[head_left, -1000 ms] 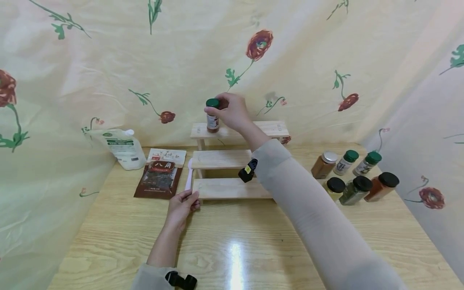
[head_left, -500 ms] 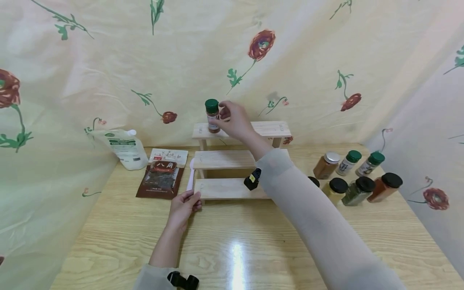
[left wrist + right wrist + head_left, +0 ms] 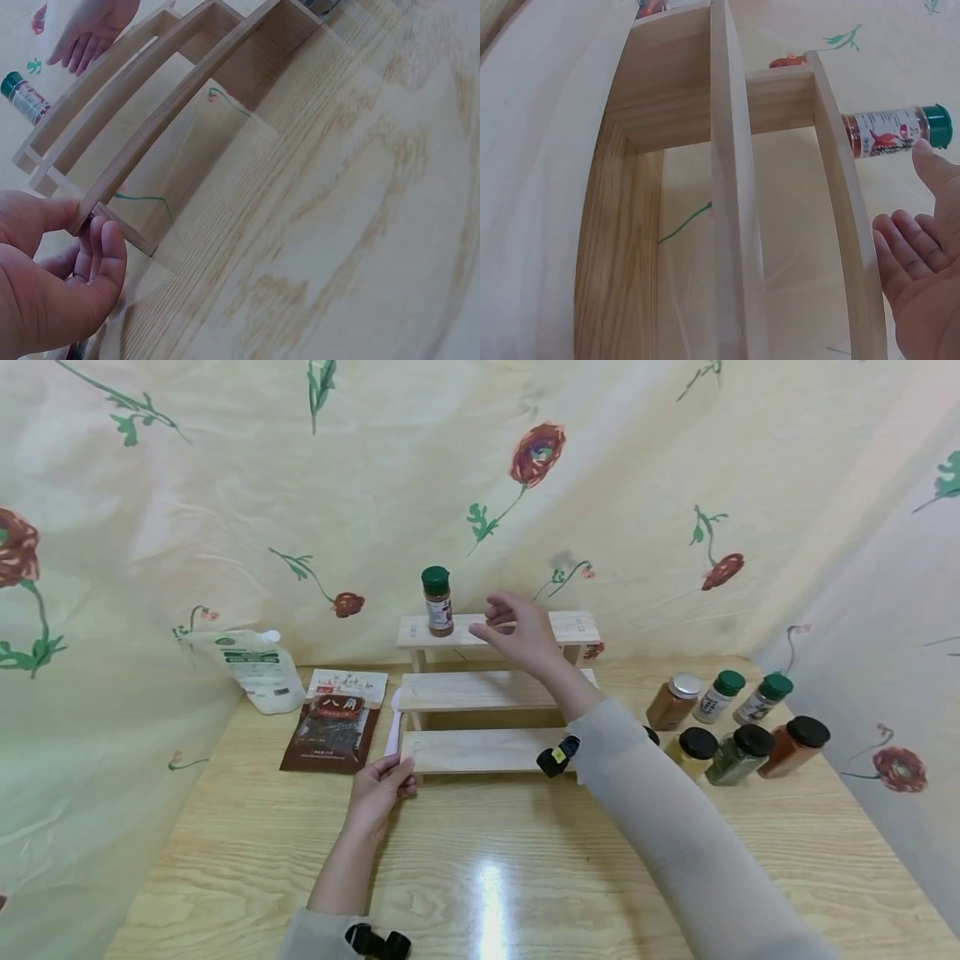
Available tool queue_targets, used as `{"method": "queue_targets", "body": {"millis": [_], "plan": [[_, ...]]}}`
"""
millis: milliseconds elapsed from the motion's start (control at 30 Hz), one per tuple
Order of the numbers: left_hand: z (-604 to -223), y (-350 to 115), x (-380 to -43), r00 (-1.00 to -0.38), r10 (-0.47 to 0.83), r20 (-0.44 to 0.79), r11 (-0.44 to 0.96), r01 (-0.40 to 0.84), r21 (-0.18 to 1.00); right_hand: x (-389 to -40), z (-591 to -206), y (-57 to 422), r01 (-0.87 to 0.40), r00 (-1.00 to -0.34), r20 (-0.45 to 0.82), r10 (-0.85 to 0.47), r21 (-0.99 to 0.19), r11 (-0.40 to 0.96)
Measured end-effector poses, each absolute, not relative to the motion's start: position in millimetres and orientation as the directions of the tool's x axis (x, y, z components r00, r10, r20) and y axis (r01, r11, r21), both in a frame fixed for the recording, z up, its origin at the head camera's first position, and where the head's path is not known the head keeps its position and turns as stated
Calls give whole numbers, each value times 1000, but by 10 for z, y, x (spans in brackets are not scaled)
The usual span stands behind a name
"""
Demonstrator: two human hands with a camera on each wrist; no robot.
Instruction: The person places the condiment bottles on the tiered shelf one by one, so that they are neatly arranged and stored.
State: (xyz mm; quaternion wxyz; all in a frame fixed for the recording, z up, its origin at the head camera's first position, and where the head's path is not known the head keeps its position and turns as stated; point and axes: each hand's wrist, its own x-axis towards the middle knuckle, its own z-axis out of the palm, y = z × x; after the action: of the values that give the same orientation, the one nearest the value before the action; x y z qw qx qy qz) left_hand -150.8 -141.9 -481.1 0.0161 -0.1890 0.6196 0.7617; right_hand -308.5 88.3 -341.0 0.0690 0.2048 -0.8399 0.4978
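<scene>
A three-tier wooden rack [image 3: 480, 691] stands on the table near the wall. My left hand [image 3: 377, 793] pinches the left end of its lowest board, thumb above and fingers curled underneath, as the left wrist view shows. On the top tier, at the left end, a spice jar [image 3: 438, 603] with a green lid and reddish contents stands upright. My right hand [image 3: 522, 635] hovers over the top tier to the right of that jar, apart from it, fingers loosely bent and holding nothing. In the right wrist view the jar [image 3: 889, 132] shows a chili picture on its label.
Several spice jars [image 3: 737, 754] with black, green and silver lids stand at the right. Left of the rack lie a brown star anise packet [image 3: 330, 727] and a pale purple spoon [image 3: 393, 727]. A white spouted pouch [image 3: 262, 668] leans against the wall.
My right hand has let go of the green-lidded jar and drawn back to the right. The jar stays on the top tier. My left hand keeps its grip on the rack.
</scene>
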Motion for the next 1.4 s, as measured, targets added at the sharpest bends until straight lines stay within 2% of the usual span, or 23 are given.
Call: {"method": "queue_targets", "body": {"millis": [400,967,1400], "plan": [[-4821,-1421,-1502,-930,-201,-308,-240,-258,936,-2803,-3424,1205,-499,-865,412,-285,-763,411],[-4809,-1418,-1495,-927,-198,-318,-249,-266,931,-2566,-3542,1830,-481,-876,410,-253,-708,517],[-4817,-1414,-1495,-929,-194,-314,-241,-266,934,-2435,-3629,2190,-409,-910,366,-196,-706,579]]}}
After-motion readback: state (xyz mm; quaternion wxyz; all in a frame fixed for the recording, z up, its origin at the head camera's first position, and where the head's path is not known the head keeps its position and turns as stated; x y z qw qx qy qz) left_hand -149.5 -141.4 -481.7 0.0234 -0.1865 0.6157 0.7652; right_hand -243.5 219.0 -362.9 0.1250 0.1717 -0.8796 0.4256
